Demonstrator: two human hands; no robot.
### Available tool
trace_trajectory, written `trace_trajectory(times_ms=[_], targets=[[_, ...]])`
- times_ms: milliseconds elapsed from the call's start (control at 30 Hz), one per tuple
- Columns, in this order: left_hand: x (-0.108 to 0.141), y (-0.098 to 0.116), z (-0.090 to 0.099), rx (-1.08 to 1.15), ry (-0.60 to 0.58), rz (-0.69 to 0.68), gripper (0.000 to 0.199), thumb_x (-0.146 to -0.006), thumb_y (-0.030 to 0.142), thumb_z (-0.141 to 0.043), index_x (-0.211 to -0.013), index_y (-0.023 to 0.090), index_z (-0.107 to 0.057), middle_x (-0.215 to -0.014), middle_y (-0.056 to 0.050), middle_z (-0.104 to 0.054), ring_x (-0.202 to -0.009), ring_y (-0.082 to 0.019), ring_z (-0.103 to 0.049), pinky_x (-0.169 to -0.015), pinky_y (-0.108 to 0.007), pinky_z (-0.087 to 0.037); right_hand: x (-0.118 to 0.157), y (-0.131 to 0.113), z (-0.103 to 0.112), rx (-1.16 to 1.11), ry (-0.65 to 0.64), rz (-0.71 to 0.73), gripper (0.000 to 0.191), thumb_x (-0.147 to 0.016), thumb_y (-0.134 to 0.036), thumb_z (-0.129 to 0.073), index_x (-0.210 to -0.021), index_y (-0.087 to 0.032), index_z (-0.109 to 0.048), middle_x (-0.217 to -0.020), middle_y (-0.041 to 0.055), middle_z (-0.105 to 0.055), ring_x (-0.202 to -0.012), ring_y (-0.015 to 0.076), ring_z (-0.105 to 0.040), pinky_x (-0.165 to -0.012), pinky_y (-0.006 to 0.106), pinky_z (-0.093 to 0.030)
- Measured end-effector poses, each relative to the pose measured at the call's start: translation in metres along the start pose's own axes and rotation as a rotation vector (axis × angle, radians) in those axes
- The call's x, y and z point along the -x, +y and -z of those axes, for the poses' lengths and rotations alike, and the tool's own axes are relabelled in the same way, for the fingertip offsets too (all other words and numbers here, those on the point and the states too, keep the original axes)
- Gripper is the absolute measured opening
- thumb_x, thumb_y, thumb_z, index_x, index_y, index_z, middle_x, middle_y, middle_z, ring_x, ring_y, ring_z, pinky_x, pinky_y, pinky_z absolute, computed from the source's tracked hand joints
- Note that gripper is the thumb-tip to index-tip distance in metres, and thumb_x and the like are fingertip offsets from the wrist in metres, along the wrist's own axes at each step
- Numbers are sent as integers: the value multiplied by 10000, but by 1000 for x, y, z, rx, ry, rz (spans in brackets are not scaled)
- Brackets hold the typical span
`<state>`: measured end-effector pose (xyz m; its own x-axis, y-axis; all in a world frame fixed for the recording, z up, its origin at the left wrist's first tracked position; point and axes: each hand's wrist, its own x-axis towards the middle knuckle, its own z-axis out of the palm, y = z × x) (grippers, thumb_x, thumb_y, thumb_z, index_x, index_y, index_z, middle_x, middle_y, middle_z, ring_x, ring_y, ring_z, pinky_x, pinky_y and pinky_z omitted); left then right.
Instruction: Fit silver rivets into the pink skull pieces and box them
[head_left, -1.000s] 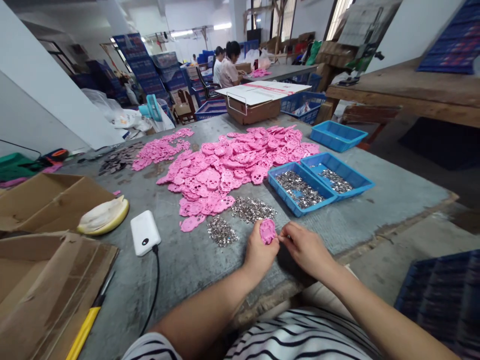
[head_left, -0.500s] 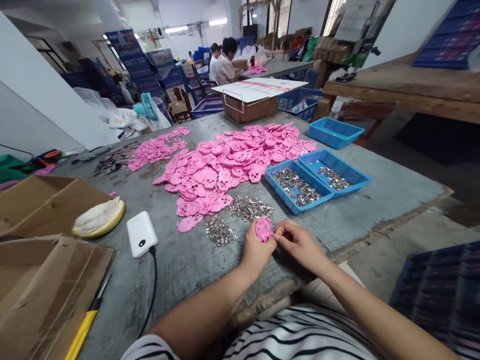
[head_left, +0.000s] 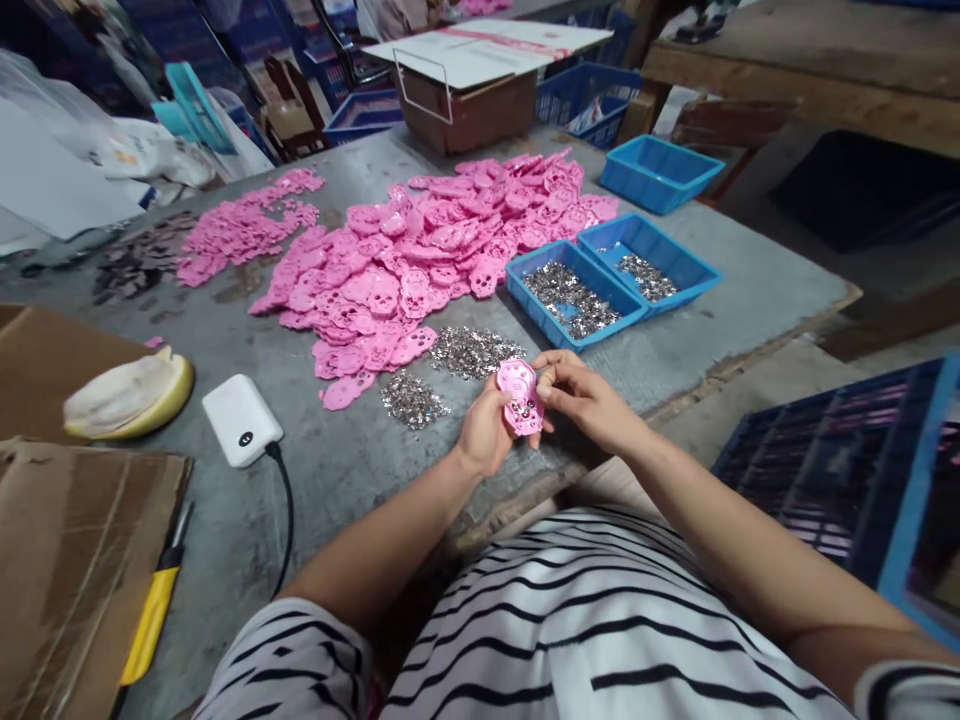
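A pink moulded piece [head_left: 519, 390] with small shiny metal bits on its lower part is held over the table's front edge. My left hand [head_left: 486, 425] grips it from the left, thumb on its face. Fingers of my right hand [head_left: 574, 390] are pinched at its right side; whether they also hold a small part is too small to tell. Just beyond my hands lie two heaps of small silver metal parts, a larger one [head_left: 476, 352] and a smaller one [head_left: 412, 400]. Behind them spreads a big pile of pink pieces [head_left: 420, 250].
Blue trays [head_left: 574, 295] [head_left: 649, 265] with metal parts stand right of the pile, another blue tray [head_left: 661, 175] behind. At left are a white power bank [head_left: 241, 420] with cable, fruit rind [head_left: 131, 395], yellow cutter [head_left: 154, 610] and cardboard [head_left: 82, 560]. A blue crate [head_left: 810, 460] sits lower right.
The view has tilted downward. The pink piece is now turned so its long face with metal bits shows, and my right hand has moved from its lower edge up along its right side.
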<state>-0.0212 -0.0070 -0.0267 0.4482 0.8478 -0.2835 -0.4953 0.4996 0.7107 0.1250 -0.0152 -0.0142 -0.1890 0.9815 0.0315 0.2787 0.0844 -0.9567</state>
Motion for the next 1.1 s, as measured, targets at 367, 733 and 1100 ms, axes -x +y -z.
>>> trace_trajectory(times_ms=[367,733,1100], targets=[[-2,-10,4,-155,-4,-9,417,-684,347,-563,-1047,165,-467,-644,25,-567,-499,-147,-617,-352,-179,-383,0,2,9,154,-52,50,209,-828,-327,-572,-679,-181,-579,-1263,82,-519,-1189,236,-467,-1053,437,-301],[-4,-11,8,-168,-41,9,388,-723,354,-511,-1052,157,-448,-600,33,-543,-440,-148,-595,-339,-182,-365,-2,10,5,203,-81,57,206,-818,-332,-569,-675,-185,-588,-1222,76,-553,-1162,238,-482,-1039,432,-319],[-5,-10,9,-226,-81,6,361,-738,351,-476,-1023,131,-470,-539,22,-557,-398,-165,-579,-294,-202,-369,-5,9,6,213,-94,57,190,-799,-299,-588,-645,-188,-575,-1132,82,-564,-1093,240,-503,-1009,436,-349]])
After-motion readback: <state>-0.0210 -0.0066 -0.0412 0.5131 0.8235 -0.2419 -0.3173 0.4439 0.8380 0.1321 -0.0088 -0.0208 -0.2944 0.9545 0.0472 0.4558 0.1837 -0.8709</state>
